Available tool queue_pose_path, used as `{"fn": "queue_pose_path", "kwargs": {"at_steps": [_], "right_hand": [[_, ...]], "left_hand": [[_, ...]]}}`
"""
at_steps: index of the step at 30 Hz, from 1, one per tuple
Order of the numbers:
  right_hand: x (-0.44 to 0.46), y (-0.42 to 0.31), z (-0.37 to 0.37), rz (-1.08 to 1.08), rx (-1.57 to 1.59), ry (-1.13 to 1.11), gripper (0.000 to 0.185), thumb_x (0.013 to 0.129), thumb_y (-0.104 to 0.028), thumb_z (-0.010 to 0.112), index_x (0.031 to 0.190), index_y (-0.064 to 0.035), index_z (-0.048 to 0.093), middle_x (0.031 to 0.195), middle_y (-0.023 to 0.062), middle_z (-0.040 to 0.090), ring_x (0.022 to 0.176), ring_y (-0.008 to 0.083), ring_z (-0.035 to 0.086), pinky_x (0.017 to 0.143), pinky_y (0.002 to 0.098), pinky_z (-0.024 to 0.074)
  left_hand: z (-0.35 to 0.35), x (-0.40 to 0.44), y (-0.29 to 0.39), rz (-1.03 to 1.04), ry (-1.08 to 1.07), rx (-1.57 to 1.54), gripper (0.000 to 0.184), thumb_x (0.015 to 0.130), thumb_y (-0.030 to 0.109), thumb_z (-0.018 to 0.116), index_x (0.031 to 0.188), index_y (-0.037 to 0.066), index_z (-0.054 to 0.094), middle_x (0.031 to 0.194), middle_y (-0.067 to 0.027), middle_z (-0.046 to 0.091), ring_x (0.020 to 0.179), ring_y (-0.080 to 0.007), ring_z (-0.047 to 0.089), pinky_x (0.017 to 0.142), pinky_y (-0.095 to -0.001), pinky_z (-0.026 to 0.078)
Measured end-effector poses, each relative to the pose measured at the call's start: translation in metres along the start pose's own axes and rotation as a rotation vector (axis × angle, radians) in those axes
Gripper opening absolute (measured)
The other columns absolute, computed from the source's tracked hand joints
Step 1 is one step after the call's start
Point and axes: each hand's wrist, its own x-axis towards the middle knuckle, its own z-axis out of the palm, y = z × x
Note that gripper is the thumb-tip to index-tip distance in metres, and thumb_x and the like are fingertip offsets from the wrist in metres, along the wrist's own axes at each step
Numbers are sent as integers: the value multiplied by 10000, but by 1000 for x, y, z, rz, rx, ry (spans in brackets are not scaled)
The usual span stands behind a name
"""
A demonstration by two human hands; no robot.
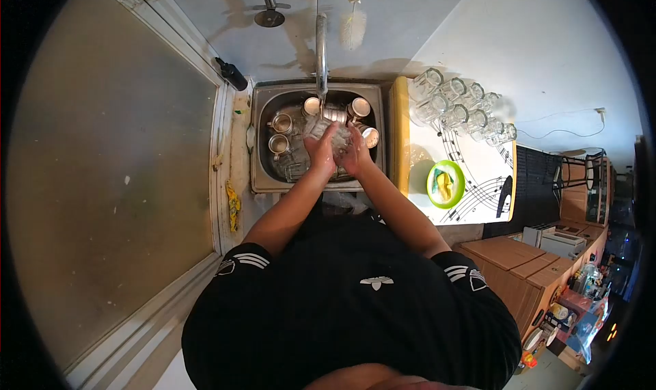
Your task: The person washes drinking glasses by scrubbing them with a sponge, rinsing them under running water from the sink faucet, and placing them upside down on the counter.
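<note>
Over the sink (258, 183), under the tap (321, 55), both my hands are closed around a clear wet glass (339, 141). My left hand (321, 152) grips its left side and my right hand (356, 152) its right side. Splashing water and my fingers blur the glass's outline. Around it in the basin stand several metal mugs, among them a left mug (279, 144) and a back right mug (359, 108). More clear glassware (295, 168) lies low in the sink by my left wrist.
On the right counter (424, 147) several clear glasses (454, 116) stand in rows near the wall. A green bowl (430, 185) nearby holds a yellow and green sponge or cloth (444, 185). A dark bottle (232, 74) and a yellow cloth (234, 205) are on the left ledge.
</note>
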Motion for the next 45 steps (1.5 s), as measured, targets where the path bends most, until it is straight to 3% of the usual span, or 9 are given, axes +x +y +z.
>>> {"fn": "queue_pose_path", "kwargs": {"at_steps": [7, 11, 14, 18, 23, 29, 37, 41, 45], "right_hand": [[22, 13, 8, 75, 10, -85, 539, 916, -542, 444, 1327, -194, 451, 1367, 85, 464, 1236, 318, 451, 1011, 525, 337], [68, 33, 9, -63, -355, -9, 564, 887, -500, 522, 1355, -196, 439, 1314, 105, 494, 1150, 321, 495, 967, 479, 372], [97, 44, 6, -932, -1413, -22, 509, 821, -412, 664, 1190, -76, 563, 1180, 136, 552, 1085, 265, 540, 858, 329, 460], [30, 23, 54, -815, -1207, 22, 585, 746, -283, 778, 1216, -61, 509, 1102, 135, 553, 1093, 246, 537, 875, 333, 469], [23, 15, 40, -871, -636, -401, 903, 609, -146, 875, 1334, -99, 338, 1087, 143, 574, 1049, 233, 567, 934, 376, 455], [-14, -4, 57, -1215, -1047, -208, 924, 606, -189, 867, 1345, -63, 327, 1110, 143, 581, 1057, 253, 579, 942, 381, 451], [-21, -8, 67, -1188, -1194, -156, 990, 598, -237, 865, 1386, -71, 289, 1169, 172, 553, 1085, 304, 564, 919, 398, 455], [-19, -4, 66, -1152, -1047, -170, 1030, 593, -242, 871, 1402, -78, 255, 1182, 150, 543, 1096, 265, 554, 925, 395, 454], [17, 5, 49, -945, -785, -122, 800, 662, -208, 848, 1314, -6, 431, 1074, 92, 596, 997, 219, 591, 895, 341, 471]], "left_hand": [[-13, -2, 25, 177, 49, 208, 573, 738, 68, 789, 1187, 61, 432, 1049, -69, 568, 979, -191, 575, 775, -313, 494], [-36, 5, 43, 86, 267, 103, 577, 745, 61, 784, 1199, 65, 428, 1100, -88, 543, 989, -209, 566, 811, -355, 497], [-58, 14, 40, -102, 268, -133, 551, 803, 181, 743, 1251, 97, 435, 1124, -87, 572, 1004, -251, 589, 813, -357, 498], [-69, 18, 28, -279, 142, -363, 370, 898, 359, 600, 1157, 104, 529, 1101, -56, 579, 1047, -218, 581, 879, -397, 492], [-76, 31, 2, -511, 131, -495, 418, 884, 437, 578, 1195, 163, 521, 1181, -19, 560, 1106, -214, 546, 898, -412, 483], [-72, 25, 8, -625, -138, -254, 620, 812, 549, 603, 1284, 171, 466, 1280, -78, 484, 1152, -265, 504, 973, -501, 400], [-84, 15, 6, -721, -46, -160, 778, 801, 578, 602, 1371, 107, 361, 1409, -137, 318, 1299, -316, 357, 1034, -539, 349], [-76, 25, 24, -692, -117, -137, 731, 825, 585, 578, 1354, 118, 386, 1354, -136, 397, 1250, -334, 426, 1010, -524, 393], [-56, 11, 65, -531, -262, -31, 596, 878, 554, 533, 1266, 105, 473, 1145, -108, 570, 1119, -265, 559, 890, -478, 503]]}}
